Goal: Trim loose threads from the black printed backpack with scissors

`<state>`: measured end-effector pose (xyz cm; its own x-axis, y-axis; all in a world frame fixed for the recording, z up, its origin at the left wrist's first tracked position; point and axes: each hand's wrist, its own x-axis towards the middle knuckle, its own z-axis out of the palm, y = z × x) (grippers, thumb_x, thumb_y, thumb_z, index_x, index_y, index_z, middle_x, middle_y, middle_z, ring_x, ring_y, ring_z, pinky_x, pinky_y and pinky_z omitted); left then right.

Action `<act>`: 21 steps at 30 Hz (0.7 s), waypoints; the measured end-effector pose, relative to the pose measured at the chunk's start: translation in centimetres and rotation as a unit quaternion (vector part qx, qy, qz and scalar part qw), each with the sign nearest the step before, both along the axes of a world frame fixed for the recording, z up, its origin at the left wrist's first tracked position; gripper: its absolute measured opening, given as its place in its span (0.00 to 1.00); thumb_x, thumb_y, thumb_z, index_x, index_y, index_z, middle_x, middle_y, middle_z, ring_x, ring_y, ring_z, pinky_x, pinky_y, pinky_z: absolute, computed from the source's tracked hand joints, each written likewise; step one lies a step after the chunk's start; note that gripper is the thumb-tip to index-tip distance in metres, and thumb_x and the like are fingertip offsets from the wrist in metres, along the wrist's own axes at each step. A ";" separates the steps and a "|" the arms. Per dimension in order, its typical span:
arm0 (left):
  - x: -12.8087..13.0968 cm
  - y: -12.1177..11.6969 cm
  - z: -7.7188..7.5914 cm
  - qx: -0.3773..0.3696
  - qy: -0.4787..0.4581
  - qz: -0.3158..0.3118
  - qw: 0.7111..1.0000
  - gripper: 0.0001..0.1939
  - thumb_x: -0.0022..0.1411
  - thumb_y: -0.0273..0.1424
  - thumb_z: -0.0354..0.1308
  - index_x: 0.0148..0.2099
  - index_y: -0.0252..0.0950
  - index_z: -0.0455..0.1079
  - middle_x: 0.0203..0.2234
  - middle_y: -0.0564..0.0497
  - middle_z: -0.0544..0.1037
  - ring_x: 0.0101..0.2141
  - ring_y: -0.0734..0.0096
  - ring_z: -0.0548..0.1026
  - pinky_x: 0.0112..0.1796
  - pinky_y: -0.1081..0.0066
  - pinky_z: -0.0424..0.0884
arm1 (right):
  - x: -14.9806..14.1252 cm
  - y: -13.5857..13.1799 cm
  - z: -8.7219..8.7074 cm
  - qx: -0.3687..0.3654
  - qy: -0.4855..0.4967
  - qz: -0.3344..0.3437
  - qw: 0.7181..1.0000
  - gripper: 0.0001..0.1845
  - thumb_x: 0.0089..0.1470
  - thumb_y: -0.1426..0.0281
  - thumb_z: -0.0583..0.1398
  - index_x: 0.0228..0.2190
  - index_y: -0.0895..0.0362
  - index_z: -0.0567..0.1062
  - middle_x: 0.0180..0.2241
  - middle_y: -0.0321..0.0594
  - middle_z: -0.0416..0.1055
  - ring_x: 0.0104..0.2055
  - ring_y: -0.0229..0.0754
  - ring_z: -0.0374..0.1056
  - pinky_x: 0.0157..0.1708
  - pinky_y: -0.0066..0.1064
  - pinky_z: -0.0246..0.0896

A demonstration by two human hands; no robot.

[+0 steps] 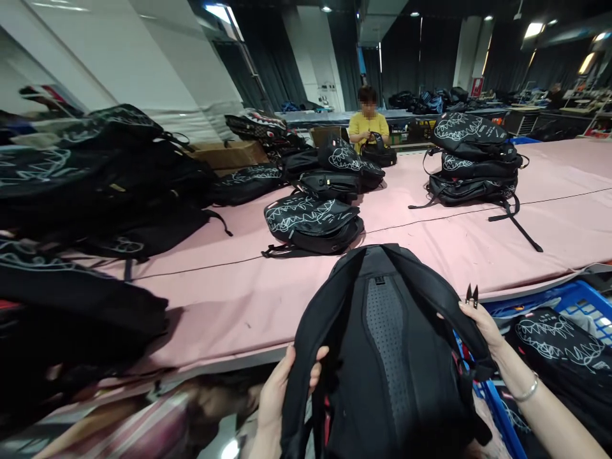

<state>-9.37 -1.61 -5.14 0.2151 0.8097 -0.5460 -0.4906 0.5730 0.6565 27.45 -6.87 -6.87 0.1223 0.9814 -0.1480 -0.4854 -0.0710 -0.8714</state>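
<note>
A black backpack [387, 331] is held up at the table's near edge, its padded back panel and shoulder straps facing me. My left hand [291, 379] is closed around the strap on the left side. On the other side, my right hand [482, 328] grips the right strap near its middle. Small thread snips [472, 296], dark and pointed, stick up from the fingers of my right hand. The lower end of the backpack runs out of the picture, in shadow.
Stacked black backpacks with white scribbled prints stand on the pink-covered table [215, 293]: a near stack [313, 220], a right stack [473, 159], a large left heap [109, 185]. A blue crate [586, 299] holds more at right. Someone in yellow [370, 124] works across the table.
</note>
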 end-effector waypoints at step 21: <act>-0.8 1.3 -3.1 -0.003 0.020 -0.085 0.996 0.19 0.57 0.35 0.56 0.48 0.26 0.68 0.30 0.43 0.77 0.24 0.75 0.73 0.26 0.77 0.74 | 1.0 0.5 -3.8 0.004 -0.258 0.105 0.960 0.20 0.46 0.55 0.61 0.32 0.60 0.77 0.29 0.39 0.75 0.33 0.42 0.69 0.37 0.33 0.63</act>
<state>-10.16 -0.27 -8.22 0.3261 0.7609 -0.5610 -0.3599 0.6487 0.6706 28.45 -6.39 -10.67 -0.0236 0.9933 -0.1127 0.0351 -0.1118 -0.9931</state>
